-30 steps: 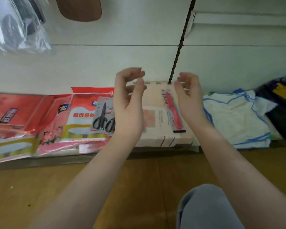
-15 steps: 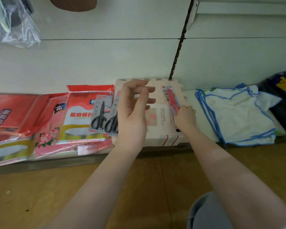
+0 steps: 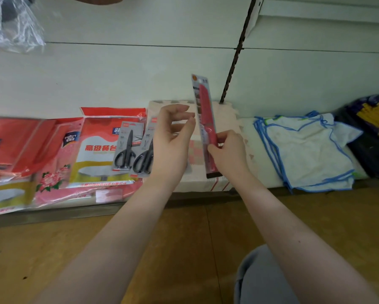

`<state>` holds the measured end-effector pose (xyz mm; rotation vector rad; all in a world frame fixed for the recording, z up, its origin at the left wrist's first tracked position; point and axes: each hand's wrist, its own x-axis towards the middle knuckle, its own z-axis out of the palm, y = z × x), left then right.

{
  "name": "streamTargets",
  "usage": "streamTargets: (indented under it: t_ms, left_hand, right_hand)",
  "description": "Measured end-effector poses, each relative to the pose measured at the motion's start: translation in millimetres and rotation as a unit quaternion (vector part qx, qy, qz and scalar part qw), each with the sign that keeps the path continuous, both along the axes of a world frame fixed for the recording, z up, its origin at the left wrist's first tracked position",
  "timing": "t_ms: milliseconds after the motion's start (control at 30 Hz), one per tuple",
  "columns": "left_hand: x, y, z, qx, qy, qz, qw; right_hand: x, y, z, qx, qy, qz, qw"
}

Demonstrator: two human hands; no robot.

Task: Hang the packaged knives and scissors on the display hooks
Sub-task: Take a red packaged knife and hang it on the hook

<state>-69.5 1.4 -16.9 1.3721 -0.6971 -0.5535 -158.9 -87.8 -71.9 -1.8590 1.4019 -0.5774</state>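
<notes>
Shelf base | right hand (image 3: 226,150) now grips lifted knife pack (image 3: 203,119) upright | left hand (image 3: 173,139) open, empty

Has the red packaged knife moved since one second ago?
Yes. The red packaged knife lay flat on the foam mat; now the right hand holds it raised upright above the mat.

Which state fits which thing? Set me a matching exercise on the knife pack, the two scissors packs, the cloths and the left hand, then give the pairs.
Things:
1. packaged knife
2. scissors packs
3. blue-edged white cloths
4. left hand

States:
A. stacked on the shelf at the far right
B. open, holding nothing
C. held upright by the right hand
D. lying side by side on the red bags

Pairs: 1-C, 2-D, 3-A, 4-B
</notes>
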Motion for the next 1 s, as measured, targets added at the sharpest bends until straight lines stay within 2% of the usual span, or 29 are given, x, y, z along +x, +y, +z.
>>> streamTargets:
  t_ms: [233, 333, 500, 600, 733, 867, 1000]
  left_hand:
    - [1.6, -15.3, -7.3, 0.088, 0.0, 0.015, 0.996]
    - [3.3, -18.0, -6.9, 0.063, 0.039, 0.005, 0.997]
    - [1.2, -18.5, -3.3, -0.007, 0.065, 0.056, 0.996]
    - [-4.1, -14.6, 5.6, -0.035, 0.043, 0.02, 0.998]
    - [-11.0, -6.7, 24.0, -0.062, -0.022, -0.028, 0.997]
    - [-9.9, 0.7, 45.0, -0.085, -0.009, -0.031, 0.996]
    - [-8.2, 4.3, 74.4, -0.101, -0.064, -0.019, 0.993]
  right_hand:
    - [-4.1, 43.9, 31.7, -0.007, -0.045, 0.028, 0.999]
    - [-8.6, 56.4, 34.8, -0.004, -0.03, 0.045, 0.999]
    - [-14.6, 55.9, 36.8, -0.02, -0.028, 0.082, 0.996]
    - [-13.3, 40.3, 57.8, -0.024, -0.133, 0.059, 0.989]
    - [-2.6, 22.0, 99.4, -0.034, -0.3, 0.064, 0.951]
    - [2.5, 19.2, 121.0, -0.052, -0.35, 0.132, 0.926]
    - [5.4, 26.9, 141.2, -0.066, -0.391, 0.158, 0.904]
